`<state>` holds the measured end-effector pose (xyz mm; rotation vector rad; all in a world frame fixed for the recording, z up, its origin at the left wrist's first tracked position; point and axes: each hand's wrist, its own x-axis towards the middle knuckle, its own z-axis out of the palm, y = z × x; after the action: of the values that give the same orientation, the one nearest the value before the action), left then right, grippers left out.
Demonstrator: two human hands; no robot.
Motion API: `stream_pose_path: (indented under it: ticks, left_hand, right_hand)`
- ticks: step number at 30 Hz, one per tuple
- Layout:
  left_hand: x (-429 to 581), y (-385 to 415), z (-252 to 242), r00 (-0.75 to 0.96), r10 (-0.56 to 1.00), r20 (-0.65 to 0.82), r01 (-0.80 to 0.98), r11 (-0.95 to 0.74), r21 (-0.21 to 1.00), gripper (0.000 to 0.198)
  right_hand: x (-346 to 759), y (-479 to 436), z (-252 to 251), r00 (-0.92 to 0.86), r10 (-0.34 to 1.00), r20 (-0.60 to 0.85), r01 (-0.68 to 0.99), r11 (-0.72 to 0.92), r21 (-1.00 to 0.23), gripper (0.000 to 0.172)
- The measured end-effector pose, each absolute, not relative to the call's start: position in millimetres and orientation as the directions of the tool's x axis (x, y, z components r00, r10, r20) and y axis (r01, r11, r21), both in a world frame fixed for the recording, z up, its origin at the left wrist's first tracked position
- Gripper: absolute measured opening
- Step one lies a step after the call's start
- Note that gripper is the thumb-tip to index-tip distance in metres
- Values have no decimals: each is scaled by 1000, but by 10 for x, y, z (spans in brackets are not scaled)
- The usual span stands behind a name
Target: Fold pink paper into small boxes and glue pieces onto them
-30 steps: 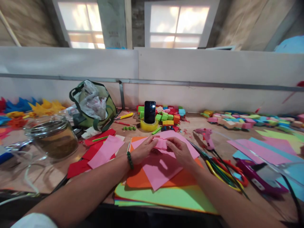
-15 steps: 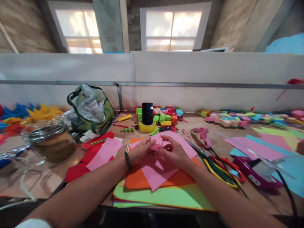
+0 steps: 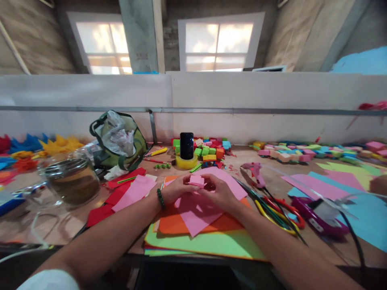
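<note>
A small pink folded paper box (image 3: pixel 197 181) is held between my two hands, just above the stack of coloured sheets. My left hand (image 3: pixel 178 190) grips its left side, with a dark green bead bracelet at the wrist. On the other side, the fingers of my right hand (image 3: pixel 218 192) are closed on it. Under both hands lies a pink sheet (image 3: pixel 193 223) on top of an orange sheet (image 3: pixel 169 225). Beneath these a light green sheet (image 3: pixel 205 246) shows at the table's front edge.
A phone (image 3: pixel 186 146) stands in a yellow tape roll (image 3: pixel 186 162), with several coloured paper blocks (image 3: pixel 208 151) behind. Scissors (image 3: pixel 272 213), a pink glue gun (image 3: pixel 256 173) and a purple tape dispenser (image 3: pixel 320 219) lie right. A glass jar (image 3: pixel 72 181) and a green bag (image 3: pixel 121 141) stand left.
The pink paper box has turned between my fingers, and more of its top face shows. My view has tilted up slightly. Both hands have kept their hold.
</note>
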<state>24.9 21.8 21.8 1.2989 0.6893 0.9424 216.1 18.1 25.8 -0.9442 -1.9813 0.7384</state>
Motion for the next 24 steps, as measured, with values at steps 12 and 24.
stream_pose_path:
  ticks: [12, 24]
  left_hand:
    - [246, 175, 288, 384, 903, 192, -20, -200, 980, 42]
    - [82, 303, 298, 102, 976, 193, 109, -204, 973, 44]
  right_hand:
    - [2324, 202, 440, -450, 698, 558, 364, 713, -599, 38]
    - [2727, 410, 608, -65, 813, 579, 455, 541, -708, 24]
